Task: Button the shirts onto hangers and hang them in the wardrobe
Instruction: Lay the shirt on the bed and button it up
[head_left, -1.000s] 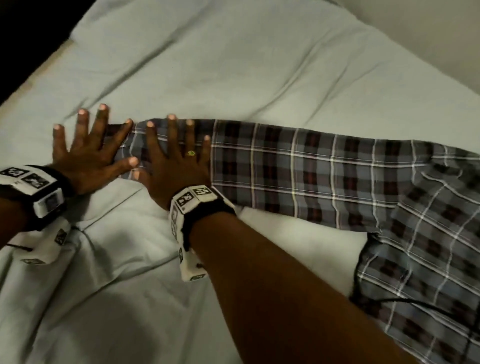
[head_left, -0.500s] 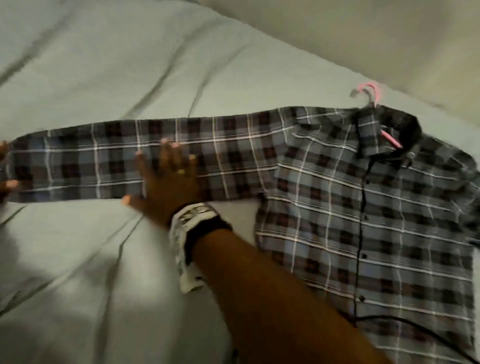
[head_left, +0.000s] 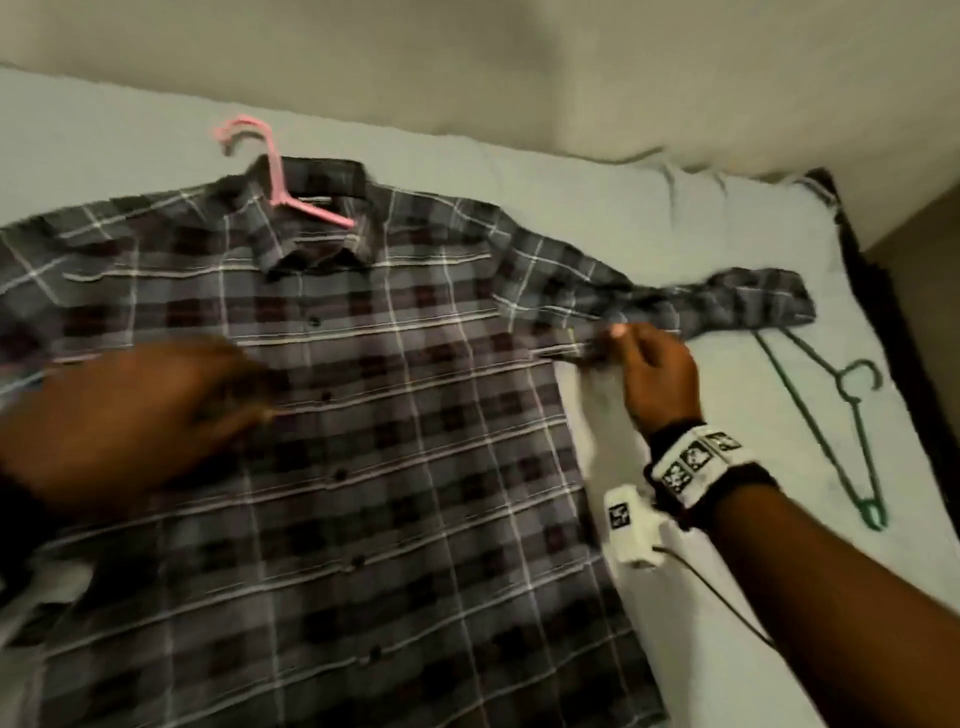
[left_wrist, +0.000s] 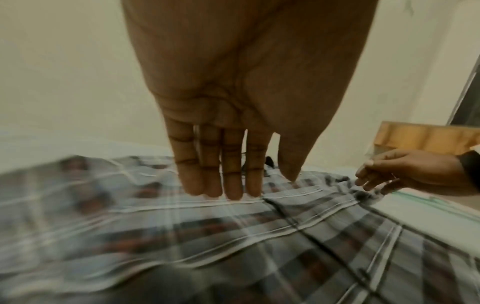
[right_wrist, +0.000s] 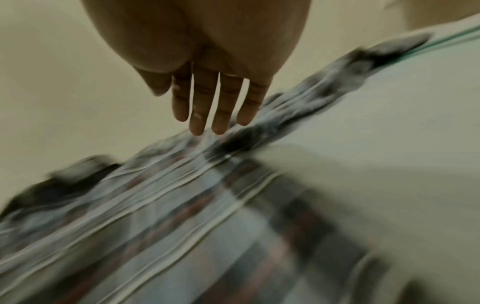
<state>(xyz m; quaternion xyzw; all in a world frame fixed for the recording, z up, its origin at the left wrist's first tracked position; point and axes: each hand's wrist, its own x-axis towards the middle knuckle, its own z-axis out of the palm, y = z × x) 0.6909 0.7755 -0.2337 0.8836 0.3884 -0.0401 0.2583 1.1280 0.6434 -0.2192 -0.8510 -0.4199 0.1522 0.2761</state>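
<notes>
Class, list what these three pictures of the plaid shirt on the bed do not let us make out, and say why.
- Left hand, head view: motion blur hides its fingers.
- Plaid shirt, head view: one sleeve and the hem are cut off by the frame edges.
- Pink hanger: its arms are hidden inside the shirt.
- Right hand, right wrist view: blurred cloth, so contact is unclear.

The right hand (right_wrist: 207, 67) hangs with straight fingers (right_wrist: 196, 115), tips just above, perhaps touching, the plaid shirt (right_wrist: 161, 216). The blurred shirt lies across the pale bed (right_wrist: 376, 133).
</notes>
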